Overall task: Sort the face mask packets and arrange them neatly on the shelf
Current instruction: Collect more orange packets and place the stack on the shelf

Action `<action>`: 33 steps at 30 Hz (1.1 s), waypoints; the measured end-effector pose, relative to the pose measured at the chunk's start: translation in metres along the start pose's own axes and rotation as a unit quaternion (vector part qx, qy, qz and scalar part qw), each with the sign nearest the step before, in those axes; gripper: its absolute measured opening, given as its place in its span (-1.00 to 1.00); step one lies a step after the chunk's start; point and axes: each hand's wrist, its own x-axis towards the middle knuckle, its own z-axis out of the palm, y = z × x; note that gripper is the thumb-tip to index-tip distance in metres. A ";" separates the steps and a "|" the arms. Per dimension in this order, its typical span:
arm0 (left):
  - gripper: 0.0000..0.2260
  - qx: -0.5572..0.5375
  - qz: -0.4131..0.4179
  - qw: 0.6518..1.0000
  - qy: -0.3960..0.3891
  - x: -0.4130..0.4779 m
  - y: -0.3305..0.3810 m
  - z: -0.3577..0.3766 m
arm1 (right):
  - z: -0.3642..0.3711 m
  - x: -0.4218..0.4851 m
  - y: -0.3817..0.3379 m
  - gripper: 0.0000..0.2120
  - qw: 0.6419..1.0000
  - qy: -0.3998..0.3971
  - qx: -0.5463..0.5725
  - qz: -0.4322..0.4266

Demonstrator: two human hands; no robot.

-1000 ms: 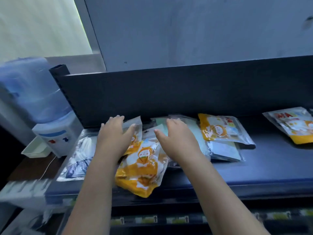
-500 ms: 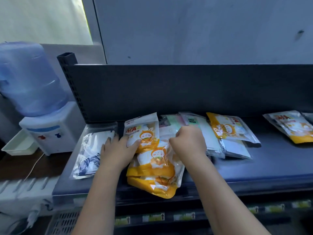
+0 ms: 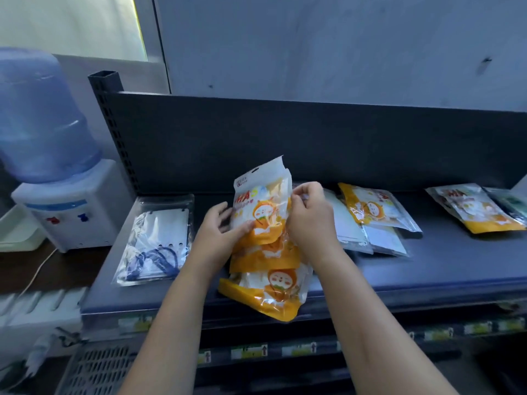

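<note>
On the shelf [image 3: 442, 269], centre: I see a stack of orange packets [image 3: 266, 252], overlapped like tiles. The top packet [image 3: 258, 201] is tilted up off the others, and the lowest packet [image 3: 271, 292] hangs over the front edge.
Print: I read "MAS" in orange and a cartoon face on the top packet; the smaller lettering is too blurred to read.
Left hand [image 3: 218, 233]: grips the top packet's left edge, thumb across the printed front, fingers [image 3: 221, 212] curled behind it.
Right hand [image 3: 310, 220]: pinches the same packet's right edge near the top, fingers [image 3: 308, 189] curled tight on the film.
Shelf build: dark surface with an upright back panel [image 3: 313, 143]; a strip of price tags [image 3: 285, 350] runs below the front edge.
Left of the stack: one clear packet [image 3: 156, 238] lies flat, with white masks and blue ear loops inside, apart from both hands.
Right of the stack: a single orange packet [image 3: 373, 209] lies on several pale packets [image 3: 350, 232], just beside the right wrist.
Far right: a far orange packet [image 3: 473, 212] lies flat, well apart from the stack, with a dark green packet [image 3: 510, 202] at its outer side. I cannot tell whether the two overlap.
Beside the shelf, left: a water dispenser [image 3: 68, 209] carrying a blue bottle [image 3: 40, 115] stands on a wooden counter [image 3: 17, 275].
</note>
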 end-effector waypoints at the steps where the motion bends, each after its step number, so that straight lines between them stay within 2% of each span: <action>1: -0.18 -0.018 0.002 1.000 0.016 -0.001 0.003 0.001 | 0.000 0.001 0.002 -0.90 1.000 0.006 0.022 0.002; 5: -0.24 -0.119 -0.013 0.989 0.092 0.000 0.006 0.000 | -0.005 0.004 0.011 -0.90 0.995 0.027 0.098 0.019; 9: -0.30 -0.211 -0.028 0.971 0.111 0.003 0.007 -0.004 | -0.013 0.011 0.018 -0.81 0.983 0.071 0.148 0.083; 13: -0.43 -0.262 -0.034 0.957 0.122 0.003 0.009 0.002 | -0.025 0.014 0.020 -0.80 0.966 0.046 0.218 0.135; 16: -0.56 -0.264 -0.036 0.954 0.142 0.002 0.013 0.008 | -0.036 0.014 0.020 -0.81 0.958 0.032 0.257 0.120; 19: -0.66 -0.258 -0.035 0.953 0.153 0.003 0.022 0.016 | -0.047 0.016 0.024 -0.85 0.953 0.056 0.280 0.103; 23: -0.73 -0.256 -0.034 0.953 0.156 -0.002 0.034 0.038 | -0.068 0.020 0.036 -0.84 0.948 0.130 0.275 0.097; 27: -0.72 -0.233 -0.006 0.961 0.147 -0.010 0.044 0.062 | -0.097 0.026 0.044 -0.81 0.961 0.168 0.211 0.057; 30: -0.71 -0.230 0.008 0.963 0.142 -0.015 0.055 0.092 | -0.126 0.048 0.066 -0.80 0.947 0.176 0.240 0.120; 33: -0.71 -0.234 0.007 0.961 0.144 -0.017 0.063 0.132 | -0.165 0.069 0.090 -0.80 0.925 0.128 0.304 0.191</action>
